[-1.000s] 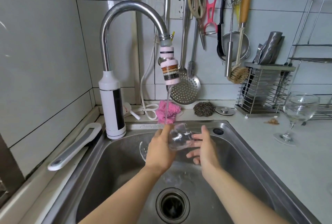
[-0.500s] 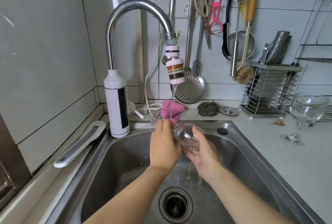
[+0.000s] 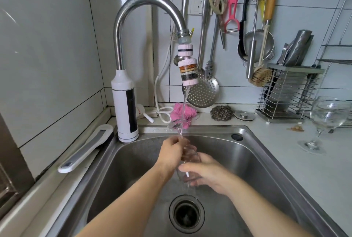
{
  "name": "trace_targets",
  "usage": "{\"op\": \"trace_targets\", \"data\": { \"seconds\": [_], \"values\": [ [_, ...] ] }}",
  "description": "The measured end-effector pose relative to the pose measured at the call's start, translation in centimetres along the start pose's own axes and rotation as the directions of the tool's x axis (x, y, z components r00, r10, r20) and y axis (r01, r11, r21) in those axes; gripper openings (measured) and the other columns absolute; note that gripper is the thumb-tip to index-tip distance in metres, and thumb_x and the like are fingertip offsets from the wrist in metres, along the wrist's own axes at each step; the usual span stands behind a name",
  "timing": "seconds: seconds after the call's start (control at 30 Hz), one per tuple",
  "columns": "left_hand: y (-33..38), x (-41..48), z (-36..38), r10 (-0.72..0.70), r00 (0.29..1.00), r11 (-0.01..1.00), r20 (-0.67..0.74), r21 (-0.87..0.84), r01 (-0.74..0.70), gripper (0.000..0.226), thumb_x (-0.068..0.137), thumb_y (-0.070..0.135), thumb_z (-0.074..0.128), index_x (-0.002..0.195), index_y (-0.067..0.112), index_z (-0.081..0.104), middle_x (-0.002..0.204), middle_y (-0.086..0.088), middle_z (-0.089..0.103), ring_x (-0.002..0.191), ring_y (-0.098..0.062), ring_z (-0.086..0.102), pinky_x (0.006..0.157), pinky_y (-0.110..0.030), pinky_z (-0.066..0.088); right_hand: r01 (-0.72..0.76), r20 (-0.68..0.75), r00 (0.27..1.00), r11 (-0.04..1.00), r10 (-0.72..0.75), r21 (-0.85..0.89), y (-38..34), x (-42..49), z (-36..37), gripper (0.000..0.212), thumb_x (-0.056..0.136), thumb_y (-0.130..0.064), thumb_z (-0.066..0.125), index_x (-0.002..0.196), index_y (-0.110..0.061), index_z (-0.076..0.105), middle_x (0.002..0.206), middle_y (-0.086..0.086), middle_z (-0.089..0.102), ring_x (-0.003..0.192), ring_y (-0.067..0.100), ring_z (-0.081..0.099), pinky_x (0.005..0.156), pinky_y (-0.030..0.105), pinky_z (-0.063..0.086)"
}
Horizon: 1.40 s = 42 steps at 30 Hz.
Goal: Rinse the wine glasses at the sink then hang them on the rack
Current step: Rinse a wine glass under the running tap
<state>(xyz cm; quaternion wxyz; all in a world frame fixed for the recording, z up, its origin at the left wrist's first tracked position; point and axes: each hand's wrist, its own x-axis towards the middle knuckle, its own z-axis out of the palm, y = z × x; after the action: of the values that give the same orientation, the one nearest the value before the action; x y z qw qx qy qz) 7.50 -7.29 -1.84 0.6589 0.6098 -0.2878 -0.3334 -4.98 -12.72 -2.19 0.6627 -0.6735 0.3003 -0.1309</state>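
Note:
Over the steel sink (image 3: 253, 153) I hold a clear wine glass (image 3: 188, 158) tilted, its foot up toward the tap and its bowl pointing down. My left hand (image 3: 170, 156) grips the stem end. My right hand (image 3: 206, 175) curls round the bowl from the right. Water runs from the tap filter (image 3: 188, 72) onto the glass. A second wine glass (image 3: 326, 120) stands upright on the counter at the right.
The chrome tap (image 3: 124, 46) rises at the sink's back left. A pink cloth (image 3: 187, 113), a steel scourer (image 3: 222, 113) and a wire utensil holder (image 3: 287, 96) sit behind the sink. Utensils hang on the wall. A metal rack (image 3: 341, 27) stands at far right.
The glass has turned from lying sideways to foot-up, bowl-down. My right hand slid lower round the bowl and both hands dropped deeper into the sink.

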Motion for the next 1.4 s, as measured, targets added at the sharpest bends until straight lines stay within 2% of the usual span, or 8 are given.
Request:
{"op": "trace_targets", "data": {
  "seconds": [0.17,0.4,0.57,0.7,0.83,1.07,1.27,1.4],
  "values": [
    [-0.2,0.4,0.4,-0.003,0.995,1.000,-0.101,0.005,0.003,0.021,0.110,0.024,0.040,0.102,0.006,0.046,0.076,-0.017,0.077,0.065,-0.034,0.072,0.070,-0.048,0.062,-0.046,0.086,0.995,0.990,0.058,-0.135,0.3,-0.2,0.4,0.045,0.062,-0.019,0.083,0.101,-0.024,0.062,0.090,-0.002,0.073,0.078,0.018,0.072,0.067,0.032,0.058],
    [-0.1,0.0,0.4,-0.060,0.996,0.995,0.072,0.084,0.054,0.029,0.107,0.031,0.051,0.098,0.009,0.067,0.082,-0.005,0.077,0.073,-0.016,0.073,0.068,-0.027,0.058,0.054,-0.187,0.978,0.975,-0.096,-0.217,-0.2,0.0,0.3,0.052,0.064,-0.021,0.085,0.107,-0.017,0.058,0.094,-0.008,0.071,0.081,0.009,0.071,0.072,0.034,0.059],
    [-0.3,0.2,0.5,-0.066,0.998,0.998,0.019,0.023,0.065,0.029,0.107,0.019,0.046,0.089,0.005,0.065,0.094,-0.017,0.078,0.082,-0.030,0.070,0.084,-0.046,0.058,-0.026,-0.072,0.997,0.937,0.001,-0.349,0.4,0.0,-0.1,0.058,0.055,-0.028,0.087,0.104,-0.025,0.056,0.100,-0.003,0.069,0.079,0.011,0.073,0.065,0.028,0.061],
    [0.0,0.3,0.2,-0.043,0.998,0.999,-0.044,-0.002,0.043,0.022,0.109,0.021,0.045,0.104,0.003,0.057,0.095,-0.012,0.077,0.081,-0.030,0.071,0.078,-0.045,0.061,-0.019,-0.108,0.994,0.919,-0.025,-0.393,0.8,0.5,0.4,0.068,0.043,-0.037,0.088,0.102,-0.026,0.057,0.100,-0.002,0.069,0.086,0.011,0.072,0.077,0.039,0.062],
    [-0.2,-0.4,0.7,-0.119,0.985,0.992,0.123,0.061,0.113,0.025,0.108,0.023,0.047,0.096,0.004,0.059,0.072,-0.009,0.066,0.061,-0.022,0.061,0.057,-0.029,0.052,0.006,-0.175,0.981,0.912,-0.086,-0.411,0.8,0.8,0.0,0.075,0.040,-0.046,0.089,0.104,-0.028,0.054,0.097,-0.008,0.073,0.090,0.011,0.071,0.083,0.042,0.060],
    [0.1,0.4,0.2,0.001,0.997,1.000,-0.071,0.022,0.000,0.033,0.109,0.024,0.045,0.085,0.008,0.062,0.085,-0.013,0.079,0.078,-0.027,0.072,0.084,-0.045,0.060,-0.029,-0.017,1.000,0.897,0.023,-0.441,0.7,0.1,0.4,0.074,0.043,-0.046,0.085,0.108,-0.039,0.051,0.101,-0.011,0.069,0.080,0.003,0.072,0.076,0.034,0.061],
    [-0.9,0.3,0.5,-0.130,0.984,0.976,0.122,0.191,0.105,0.034,0.106,0.033,0.051,0.090,0.008,0.067,0.064,-0.001,0.071,0.053,-0.013,0.065,0.049,-0.020,0.048,0.000,-0.159,0.985,0.914,-0.070,-0.405,0.7,0.2,-0.2,0.075,0.040,-0.047,0.088,0.104,-0.029,0.054,0.095,-0.010,0.072,0.083,0.005,0.070,0.061,0.020,0.049],
    [0.0,0.7,0.1,-0.045,0.998,0.997,-0.034,-0.059,0.043,0.030,0.109,0.026,0.044,0.098,0.002,0.059,0.085,-0.018,0.078,0.073,-0.030,0.071,0.075,-0.044,0.062,-0.009,-0.072,0.997,0.906,-0.024,-0.423,0.6,-0.1,0.0,0.067,0.044,-0.044,0.087,0.102,-0.034,0.053,0.096,-0.012,0.067,0.079,0.001,0.067,0.060,0.022,0.053]
  ]
}}
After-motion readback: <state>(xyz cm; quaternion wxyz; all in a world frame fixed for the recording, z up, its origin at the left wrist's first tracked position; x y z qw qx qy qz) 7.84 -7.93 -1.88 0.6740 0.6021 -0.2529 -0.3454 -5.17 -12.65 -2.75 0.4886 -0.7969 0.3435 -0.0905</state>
